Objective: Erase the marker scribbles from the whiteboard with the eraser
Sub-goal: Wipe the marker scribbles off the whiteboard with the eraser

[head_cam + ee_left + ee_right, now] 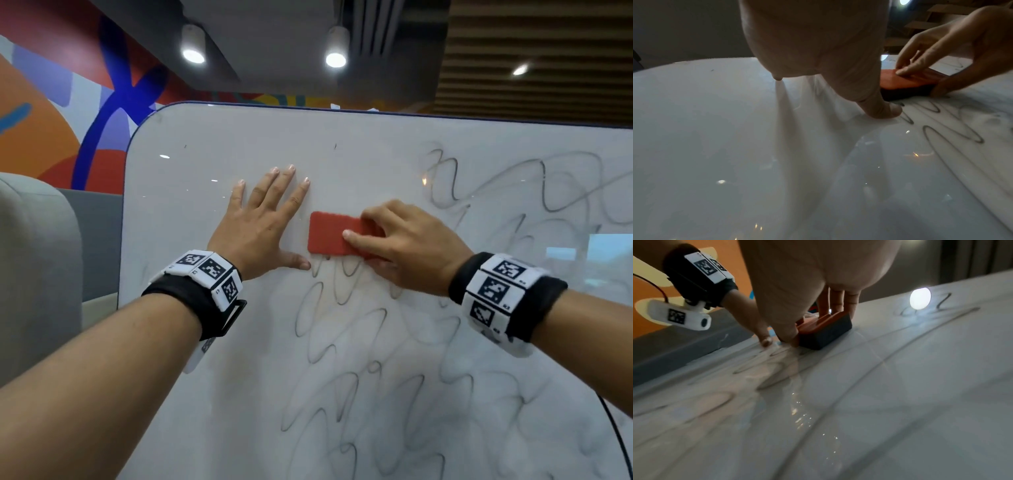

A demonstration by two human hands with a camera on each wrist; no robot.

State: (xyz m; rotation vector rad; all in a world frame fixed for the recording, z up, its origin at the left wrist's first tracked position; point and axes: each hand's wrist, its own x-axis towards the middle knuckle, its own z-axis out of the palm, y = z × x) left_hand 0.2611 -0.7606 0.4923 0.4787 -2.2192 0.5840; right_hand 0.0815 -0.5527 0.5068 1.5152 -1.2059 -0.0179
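A red-backed eraser [329, 234] with a dark felt underside [826, 335] lies flat against the whiteboard [205, 377]. My right hand [404, 246] grips it, fingers over the top edge and thumb on its face. Grey marker scribbles [359, 342] loop below the eraser, and more scribbles [548, 185] run off to the right. My left hand [263, 219] presses flat on the board just left of the eraser, fingers spread, thumb [885, 110] near the eraser's lower corner. The board's upper left part carries no marks.
A grey upholstered seat [37, 274] stands left of the board. Behind it is a wall with an orange, red and blue mural [68, 120]. Ceiling lamps [335, 58] glare above and reflect on the glossy board.
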